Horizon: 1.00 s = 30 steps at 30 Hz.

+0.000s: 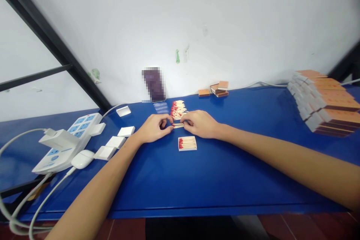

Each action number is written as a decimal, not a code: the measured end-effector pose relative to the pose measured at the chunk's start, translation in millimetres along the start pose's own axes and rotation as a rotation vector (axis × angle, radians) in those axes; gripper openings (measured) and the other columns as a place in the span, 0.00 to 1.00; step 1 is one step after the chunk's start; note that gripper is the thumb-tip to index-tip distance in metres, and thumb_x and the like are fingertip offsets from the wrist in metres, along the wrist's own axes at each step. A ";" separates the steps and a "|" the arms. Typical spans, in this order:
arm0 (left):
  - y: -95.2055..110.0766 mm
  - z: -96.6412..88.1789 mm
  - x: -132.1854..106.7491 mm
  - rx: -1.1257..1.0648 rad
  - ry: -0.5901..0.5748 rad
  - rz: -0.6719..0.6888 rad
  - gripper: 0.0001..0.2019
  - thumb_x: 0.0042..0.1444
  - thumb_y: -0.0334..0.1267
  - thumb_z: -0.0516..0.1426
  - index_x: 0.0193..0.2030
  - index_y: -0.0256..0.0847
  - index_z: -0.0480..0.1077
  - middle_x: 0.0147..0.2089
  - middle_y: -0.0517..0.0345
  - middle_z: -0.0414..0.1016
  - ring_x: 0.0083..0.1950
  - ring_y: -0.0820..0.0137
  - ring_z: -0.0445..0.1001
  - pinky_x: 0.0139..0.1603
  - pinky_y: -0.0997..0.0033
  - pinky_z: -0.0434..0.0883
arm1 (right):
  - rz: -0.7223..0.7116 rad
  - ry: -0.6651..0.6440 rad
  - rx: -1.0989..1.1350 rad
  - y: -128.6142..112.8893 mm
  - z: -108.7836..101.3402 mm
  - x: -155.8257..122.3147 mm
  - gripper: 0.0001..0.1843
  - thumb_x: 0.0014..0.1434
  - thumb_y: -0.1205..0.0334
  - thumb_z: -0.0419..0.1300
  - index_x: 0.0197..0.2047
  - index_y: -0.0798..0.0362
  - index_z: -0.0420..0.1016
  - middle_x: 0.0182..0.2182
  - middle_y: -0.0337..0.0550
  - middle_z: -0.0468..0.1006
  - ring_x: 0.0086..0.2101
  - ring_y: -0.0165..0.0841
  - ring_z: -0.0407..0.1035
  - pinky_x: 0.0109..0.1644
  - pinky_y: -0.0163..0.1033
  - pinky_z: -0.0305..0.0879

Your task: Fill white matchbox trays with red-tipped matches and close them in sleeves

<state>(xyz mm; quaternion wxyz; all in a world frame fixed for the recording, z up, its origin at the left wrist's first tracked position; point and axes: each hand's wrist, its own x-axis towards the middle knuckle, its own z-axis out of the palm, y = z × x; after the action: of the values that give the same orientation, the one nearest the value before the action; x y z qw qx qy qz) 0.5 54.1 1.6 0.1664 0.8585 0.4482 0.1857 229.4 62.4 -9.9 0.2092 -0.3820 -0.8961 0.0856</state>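
Head view: left hand (154, 127) and right hand (201, 123), fingers curled narrow at opposite ends of a few matches (178, 125); cannot tell if gripped. Match pile (177, 110) just beyond the hands, matchbox tray (188, 150) on their near side.

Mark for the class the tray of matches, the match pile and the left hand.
Tray of matches (188, 150), head view: front wall.
Match pile (177, 110), head view: its middle.
Left hand (153, 128), head view: its back.
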 end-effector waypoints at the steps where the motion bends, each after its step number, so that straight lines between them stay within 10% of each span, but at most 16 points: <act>1: 1.3 -0.6 -0.3 0.005 -0.001 0.003 0.09 0.57 0.43 0.57 0.40 0.41 0.72 0.23 0.67 0.59 0.24 0.76 0.58 0.28 0.75 0.57 | -0.001 -0.003 0.006 -0.2 -0.2 0.0 0.11 0.57 0.65 0.54 0.37 0.51 0.78 0.30 0.39 0.77 0.28 0.29 0.64 0.32 0.35 0.49; 30: 1.3 2.1 0.1 -0.085 -0.002 -0.011 0.09 0.57 0.42 0.57 0.38 0.40 0.73 0.24 0.65 0.61 0.24 0.76 0.58 0.27 0.74 0.58 | -0.005 0.017 0.038 -3.2 -2.5 -1.7 0.07 0.56 0.61 0.58 0.36 0.51 0.76 0.26 0.35 0.73 0.25 0.27 0.60 0.30 0.34 0.46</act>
<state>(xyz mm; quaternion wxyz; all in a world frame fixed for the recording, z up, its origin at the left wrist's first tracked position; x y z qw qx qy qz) 2.4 53.2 0.4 0.2041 0.8483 0.4445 0.2028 229.5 59.0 -7.2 0.2242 -0.3764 -0.8934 0.0991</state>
